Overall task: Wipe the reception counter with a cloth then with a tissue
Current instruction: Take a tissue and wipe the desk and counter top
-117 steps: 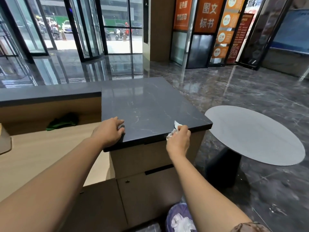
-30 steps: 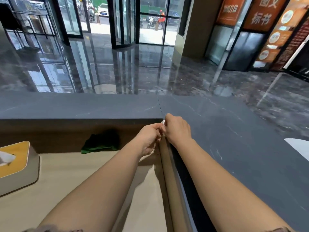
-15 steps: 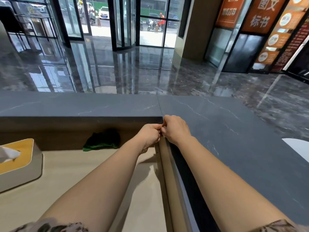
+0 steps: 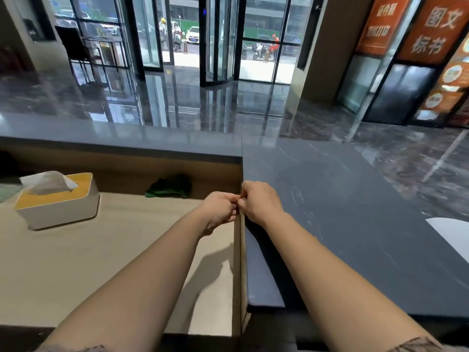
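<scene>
Both hands are in tight at the reception counter (image 4: 342,212), right on the inner corner where its two dark slabs join. The left hand (image 4: 219,208) and the right hand (image 4: 261,203) meet knuckle to knuckle, fingers curled in hard, fingertips touching. Whatever is between them is hidden, so I cannot tell whether a tissue is pinched there or nothing at all.

Here is the relation that matters. The broad slab of the counter lies off to the right of that corner, and its long axis runs from the person out toward the lobby. The narrow slab runs away to the left of it. The right hand sits over the broad slab's edge and looks the nearer one for a sweep across it. The left hand hangs just off the counter, over the lower desk (image 4: 76,262).

The green cloth (image 4: 168,189) is bunched under the counter's overhang, just left of the corner. Farther left of the counter, a tissue (image 4: 48,182) pokes up from the tissue box (image 4: 61,207), on the left hand's side.

As for writing, past the counter's far right end the orange banners (image 4: 431,29) read 图文 and 标书. The narrower banner beside them is too blurred to read.
</scene>
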Demonstrator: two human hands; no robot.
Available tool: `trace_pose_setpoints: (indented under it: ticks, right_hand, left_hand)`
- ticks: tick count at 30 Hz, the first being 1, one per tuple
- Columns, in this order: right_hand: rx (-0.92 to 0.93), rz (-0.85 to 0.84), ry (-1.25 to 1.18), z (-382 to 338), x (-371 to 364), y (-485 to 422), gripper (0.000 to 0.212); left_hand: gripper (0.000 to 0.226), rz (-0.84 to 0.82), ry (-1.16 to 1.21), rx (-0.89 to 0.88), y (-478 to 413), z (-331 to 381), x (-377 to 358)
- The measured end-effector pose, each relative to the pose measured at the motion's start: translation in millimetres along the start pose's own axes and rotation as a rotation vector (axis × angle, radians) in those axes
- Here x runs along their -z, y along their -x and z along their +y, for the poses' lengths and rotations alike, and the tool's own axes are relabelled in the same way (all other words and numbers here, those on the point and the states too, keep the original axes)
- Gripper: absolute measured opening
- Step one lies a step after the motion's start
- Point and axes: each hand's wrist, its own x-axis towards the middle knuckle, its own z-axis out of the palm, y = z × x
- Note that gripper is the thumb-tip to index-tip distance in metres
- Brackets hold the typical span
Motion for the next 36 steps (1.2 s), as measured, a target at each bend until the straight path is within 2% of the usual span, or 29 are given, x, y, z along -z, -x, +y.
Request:
trace_pose_setpoints:
  ticks: [7,15,28,33,36]
  right_hand:
    - [0.064,-0.035,-0.040,-4,7,60,0.009]
    - [0.150,-0.037,-0.097,-8,17,131,0.010]
    - [0.210,-0.064,-0.193,0,24,189,0.013]
    - [0.091,-0.047,-0.296,21,29,202,0.015]
    - [-0.105,0.045,-0.661,45,43,207,0.025]
  left_hand:
    - [0.055,0.019,-0.048,0.008,65,-18,-16]
    - [0.050,0.085,-0.089,0.028,140,-29,-33]
    - [0.032,0.204,-0.366,0.087,198,-20,-51]
    - [0.017,0.222,-0.400,0.133,203,1,-68]
    - [0.016,0.252,-0.389,0.088,198,10,-86]
